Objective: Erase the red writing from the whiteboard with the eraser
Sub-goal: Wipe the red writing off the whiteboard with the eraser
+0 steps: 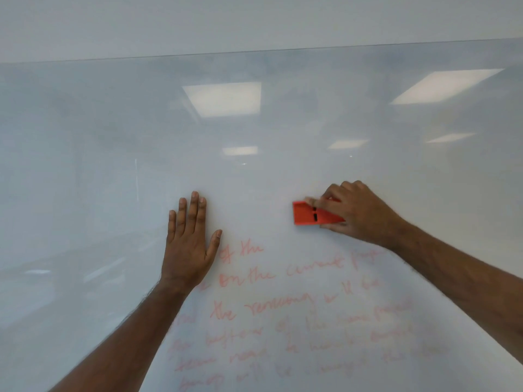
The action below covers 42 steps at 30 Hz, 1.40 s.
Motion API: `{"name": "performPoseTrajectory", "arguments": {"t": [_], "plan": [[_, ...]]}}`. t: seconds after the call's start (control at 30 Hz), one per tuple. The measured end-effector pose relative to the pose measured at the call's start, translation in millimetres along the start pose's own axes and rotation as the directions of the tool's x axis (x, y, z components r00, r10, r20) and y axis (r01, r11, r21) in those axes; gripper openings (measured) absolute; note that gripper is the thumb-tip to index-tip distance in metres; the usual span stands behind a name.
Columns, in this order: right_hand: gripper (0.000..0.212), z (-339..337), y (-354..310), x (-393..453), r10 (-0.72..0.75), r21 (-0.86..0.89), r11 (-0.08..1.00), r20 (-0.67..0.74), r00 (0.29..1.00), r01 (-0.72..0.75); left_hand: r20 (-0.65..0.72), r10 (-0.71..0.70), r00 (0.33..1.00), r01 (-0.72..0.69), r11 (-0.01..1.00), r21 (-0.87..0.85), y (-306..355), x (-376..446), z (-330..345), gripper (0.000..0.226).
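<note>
Head view: whiteboard (85,165) fills nearly the whole frame, top edge visible as a thin line running slightly uphill to the right, plain wall above it. Glossy surface, reflections of ceiling light panels (223,99) in the upper half. Left hand (188,244) is flat on the board, palm down, fingers released and extended upward, close together, thumb splayed out to the right; it grasps nothing. Right hand (353,212) comes in from the lower right and is clenched around an orange-red eraser (310,213), fingers over its top edge and thumb along its bottom edge; the eraser's left end sticks out past the fingers and it's pressed to the board, long side roughly horizontal. Two small dark marks on its face, detail too blurred to read. Eraser sits above the red writing (283,306), apart from the nearest line, on bare board. Writing is faint, several handwritten lines running from just right of the left thumb down to the bottom edge, between the two forearms; lower lines are smeared and mostly illegible. Left thumb is just beside the start of the top line.
</note>
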State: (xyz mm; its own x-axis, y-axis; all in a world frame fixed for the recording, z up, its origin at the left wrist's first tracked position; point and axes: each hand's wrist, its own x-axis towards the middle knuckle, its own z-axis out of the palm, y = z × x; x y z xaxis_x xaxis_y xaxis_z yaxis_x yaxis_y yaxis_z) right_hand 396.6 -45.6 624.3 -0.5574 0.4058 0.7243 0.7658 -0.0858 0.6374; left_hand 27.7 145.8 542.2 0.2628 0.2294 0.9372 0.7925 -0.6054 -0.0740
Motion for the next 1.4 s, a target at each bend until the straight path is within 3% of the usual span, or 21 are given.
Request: {"name": "performPoseTrajectory", "arguments": {"t": [0.1, 0.2, 0.5, 0.67, 0.77, 0.93, 1.17, 1.27, 1.4], "plan": [[0.073, -1.4, 0.7, 12.6, 0.131, 0.044, 0.991, -0.017, 0.991, -0.13, 0.003, 0.001, 1.0, -0.001, 1.0, -0.004, -0.3, 0.3, -0.8, 0.079], [0.074, 2.8, -16.8, 25.8, 0.16, 0.07, 0.985, -0.048, 0.986, -0.156, 0.008, 0.003, 1.0, -0.003, 1.0, -0.001, 0.1, 0.3, -2.0, 0.078], [0.076, 28.5, -100.2, 27.5, -0.171, -0.047, 0.984, -0.009, 0.985, 0.17, 0.038, 0.025, 0.999, -0.025, 1.0, -0.013, -3.9, 0.1, -9.8, 0.077], [0.069, 24.4, -85.0, 16.7, -0.289, -0.049, 0.955, 0.048, 0.956, 0.292, 0.067, 0.09, 0.994, -0.087, 0.995, -0.044, -16.8, -0.8, -20.1, 0.074], [0.071, 18.8, -63.8, 20.9, -0.236, -0.047, 0.97, 0.033, 0.971, 0.238, 0.073, 0.136, 0.988, -0.134, 0.99, -0.034, -29.0, -0.7, -24.1, 0.071], [0.074, 4.2, -35.8, 46.3, 0.028, -0.03, 0.999, -0.006, 1.0, -0.028, 0.072, 0.19, 0.979, -0.189, 0.982, -0.016, -46.5, 4.4, -29.2, 0.068], [0.074, -3.0, -56.5, 97.3, 0.283, 0.074, 0.957, -0.042, 0.958, -0.28, 0.032, 0.11, 0.993, -0.109, 0.993, -0.044, -73.5, 16.7, -39.1, 0.069], [0.075, 4.9, -85.4, 104.5, 0.257, 0.077, 0.964, -0.046, 0.965, -0.253, 0.018, 0.084, 0.996, -0.083, 0.995, -0.048, -87.7, 20.2, -43.1, 0.069], [0.075, 24.1, -127.1, 84.9, 0.036, 0.007, 0.999, -0.047, 0.998, -0.035, -0.015, 0.074, 0.997, -0.075, 0.997, -0.028, -104.7, 18.2, -44.2, 0.068]]}}
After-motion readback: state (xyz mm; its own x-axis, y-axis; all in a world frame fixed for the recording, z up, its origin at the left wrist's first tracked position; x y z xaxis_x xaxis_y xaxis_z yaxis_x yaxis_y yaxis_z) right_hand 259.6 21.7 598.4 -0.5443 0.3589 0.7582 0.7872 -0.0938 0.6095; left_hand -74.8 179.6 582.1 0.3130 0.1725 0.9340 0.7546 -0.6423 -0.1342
